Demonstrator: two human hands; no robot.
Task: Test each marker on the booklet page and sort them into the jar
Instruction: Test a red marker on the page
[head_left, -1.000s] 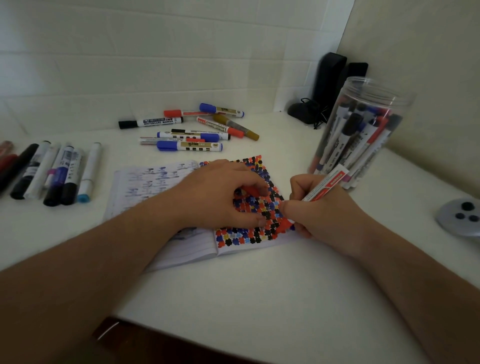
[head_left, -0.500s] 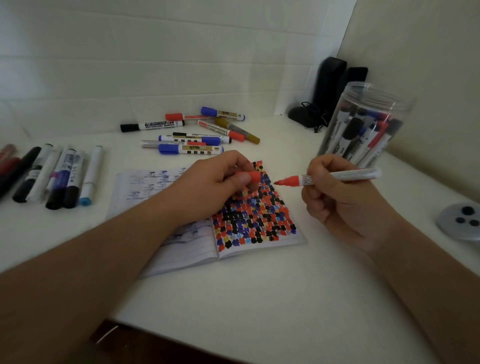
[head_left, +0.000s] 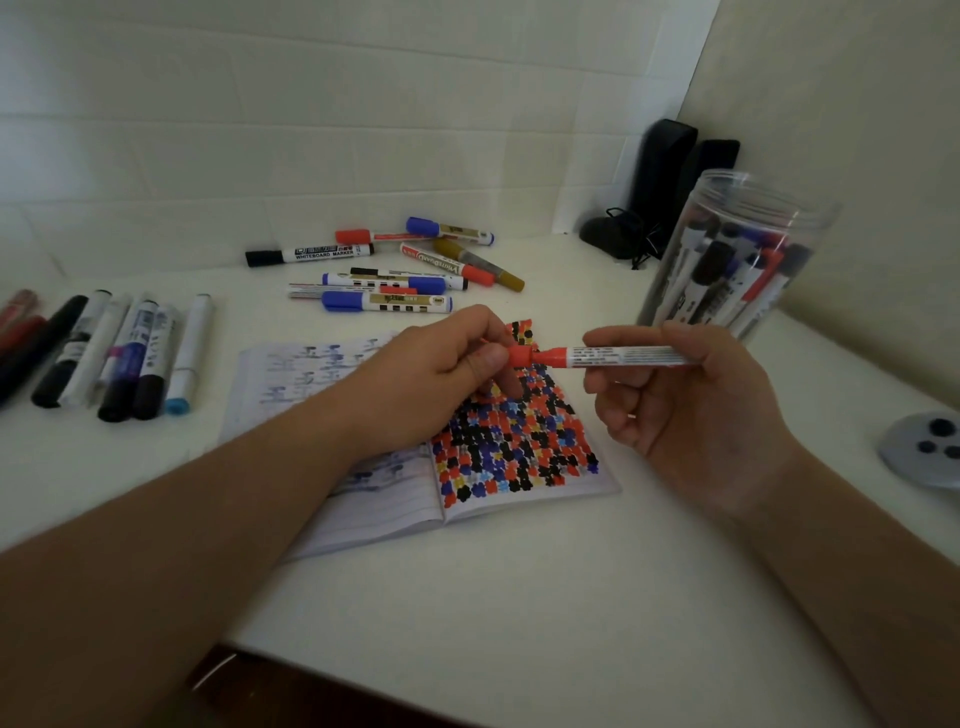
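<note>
An open booklet (head_left: 519, 447) lies on the white table, its right page covered in red, black, blue and yellow marks. Above it my right hand (head_left: 680, 410) grips a red marker (head_left: 618, 357) held level, tip pointing left. My left hand (head_left: 441, 374) pinches the red cap (head_left: 519, 356), which meets the marker's tip. A clear plastic jar (head_left: 727, 260) with several markers stands at the right. Loose markers (head_left: 384, 301) lie behind the booklet.
A row of thick markers (head_left: 114, 353) lies at the left. Black objects (head_left: 660, 192) stand in the back corner by the wall. A grey round lid (head_left: 924, 449) lies at the right edge. The table's front edge shows at the bottom left.
My right hand lifted the red marker off the page and turned it level. My left hand rose from the page and brought the red cap onto the marker's tip.
</note>
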